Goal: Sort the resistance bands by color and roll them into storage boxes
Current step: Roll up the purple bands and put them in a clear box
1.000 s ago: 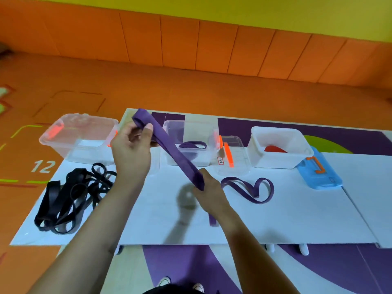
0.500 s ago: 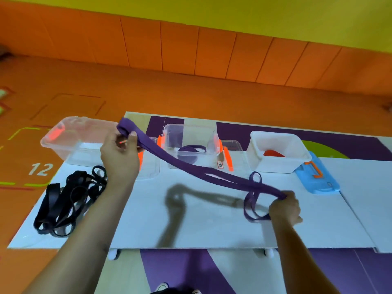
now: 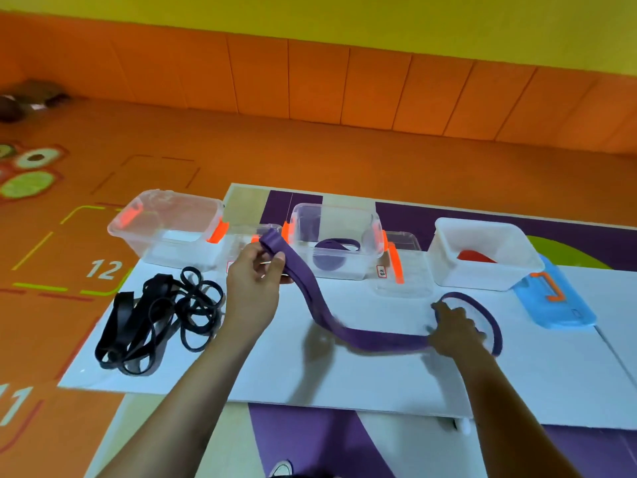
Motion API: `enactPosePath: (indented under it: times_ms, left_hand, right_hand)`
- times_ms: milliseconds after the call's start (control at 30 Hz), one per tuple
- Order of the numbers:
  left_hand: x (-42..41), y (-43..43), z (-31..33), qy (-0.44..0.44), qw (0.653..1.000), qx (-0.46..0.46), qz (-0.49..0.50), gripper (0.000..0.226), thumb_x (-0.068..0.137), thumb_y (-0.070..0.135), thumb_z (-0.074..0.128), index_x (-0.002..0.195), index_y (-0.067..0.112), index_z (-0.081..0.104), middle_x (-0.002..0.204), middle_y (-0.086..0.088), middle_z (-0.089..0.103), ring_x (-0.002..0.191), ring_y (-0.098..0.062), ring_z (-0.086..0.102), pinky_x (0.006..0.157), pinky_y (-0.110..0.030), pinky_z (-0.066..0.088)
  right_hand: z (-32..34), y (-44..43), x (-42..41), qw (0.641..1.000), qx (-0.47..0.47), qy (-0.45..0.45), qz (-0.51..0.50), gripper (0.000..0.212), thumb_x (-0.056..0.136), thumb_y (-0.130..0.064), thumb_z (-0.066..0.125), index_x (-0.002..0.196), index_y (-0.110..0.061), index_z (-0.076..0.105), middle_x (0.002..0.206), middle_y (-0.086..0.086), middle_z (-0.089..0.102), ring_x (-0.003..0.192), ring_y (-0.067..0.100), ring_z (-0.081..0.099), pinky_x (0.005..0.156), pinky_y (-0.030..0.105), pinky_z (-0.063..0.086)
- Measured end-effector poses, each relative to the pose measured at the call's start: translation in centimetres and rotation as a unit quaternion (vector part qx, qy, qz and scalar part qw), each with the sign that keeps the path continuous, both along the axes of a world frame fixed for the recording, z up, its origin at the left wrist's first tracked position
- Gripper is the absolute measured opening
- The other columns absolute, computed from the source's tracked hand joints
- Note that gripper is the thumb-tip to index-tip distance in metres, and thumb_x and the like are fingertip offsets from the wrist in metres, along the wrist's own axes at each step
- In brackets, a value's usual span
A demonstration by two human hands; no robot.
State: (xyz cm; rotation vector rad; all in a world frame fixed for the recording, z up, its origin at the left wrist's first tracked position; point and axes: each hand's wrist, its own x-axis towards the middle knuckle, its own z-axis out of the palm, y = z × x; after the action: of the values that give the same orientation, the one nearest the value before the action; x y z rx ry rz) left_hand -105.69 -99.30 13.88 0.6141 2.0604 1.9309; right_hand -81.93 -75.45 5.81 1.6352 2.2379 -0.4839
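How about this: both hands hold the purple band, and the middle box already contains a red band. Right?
One thing is off: the head view shows the middle box contains a purple roll, not a red band. The left hand and right hand do hold the purple band.

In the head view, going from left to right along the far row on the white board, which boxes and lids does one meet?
Left clear box → middle clear box → clear lid → white box → blue lid.
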Motion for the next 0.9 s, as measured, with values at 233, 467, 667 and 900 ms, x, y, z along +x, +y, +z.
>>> enactPosePath:
  times_ms: [233, 467, 667, 900]
  left_hand:
    - [1.0, 0.1, -0.4, -0.013, 0.995, -0.033, -0.097, 0.016, 0.100, -0.001, 0.056, 0.107, 0.010, 0.065, 0.092, -0.005, 0.068, 0.079, -0.024, 0.073, 0.075, -0.034, 0.063]
    - [1.7, 0.2, -0.1, -0.043, 0.989, -0.008, -0.140, 0.023, 0.100, -0.004, 0.056, 0.115, 0.013, 0.059, 0.100, -0.013, 0.069, 0.087, -0.027, 0.072, 0.074, -0.030, 0.062]
    - [1.5, 0.1, -0.4, -0.051, 0.987, -0.020, -0.154, 0.036, 0.100, -0.003, 0.056, 0.120, 0.027, 0.053, 0.111, -0.013, 0.067, 0.100, -0.028, 0.071, 0.076, -0.027, 0.060]
    - [1.3, 0.0, 0.1, -0.039, 0.983, -0.043, -0.172, 0.021, 0.105, 0.007, 0.050, 0.123, 0.014, 0.058, 0.108, -0.011, 0.070, 0.095, -0.021, 0.074, 0.083, -0.033, 0.062]
  right_hand:
    - [3.1, -6.4, -7.7, 0.887, -0.056, 0.455, 0.047, 0.016, 0.102, -0.027, 0.057, 0.114, -0.027, 0.068, 0.117, -0.006, 0.068, 0.107, 0.007, 0.063, 0.096, 0.021, 0.049]
    - [4.9, -14.1, -11.8, 0.807, -0.186, 0.552, 0.093, 0.038, 0.110, -0.044, 0.029, 0.108, -0.033, 0.065, 0.104, -0.009, 0.073, 0.098, 0.013, 0.067, 0.093, 0.038, 0.051]
    - [4.7, -14.4, -11.8, 0.822, -0.128, 0.544, 0.106, 0.038, 0.111, -0.041, 0.027, 0.100, -0.029, 0.061, 0.080, 0.003, 0.064, 0.078, 0.017, 0.059, 0.080, 0.040, 0.050]
    - [4.6, -14.3, -11.4, 0.842, -0.123, 0.516, 0.099, 0.038, 0.110, -0.040, 0.031, 0.096, -0.019, 0.059, 0.080, 0.001, 0.063, 0.077, 0.013, 0.057, 0.075, 0.039, 0.048]
